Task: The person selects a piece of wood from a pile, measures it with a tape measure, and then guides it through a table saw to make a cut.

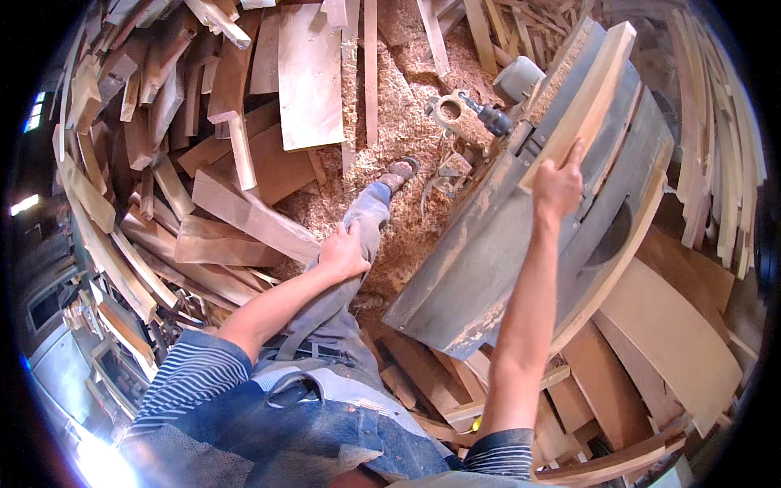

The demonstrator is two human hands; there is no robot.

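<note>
A long pale wooden strip [587, 106] lies lengthwise on the grey metal table [455, 268] of a woodworking machine that looks like a jointer. My right hand [559, 185] is on the strip's near end, its index finger stretched along the wood and the other fingers curled against it. Lower down on the left, my left hand [343, 252] is closed on the grey trouser leg [368, 213] near my knee. Its fingertips are partly hidden.
Sawdust and shavings [399, 89] cover the floor around my sandalled foot [399, 173]. A dark clamp-like fitting [493, 119] juts from the machine's left side. Loose boards [310, 77] crowd the left, stacked strips [716, 138] stand right, and wide planks [663, 333] lie lower right.
</note>
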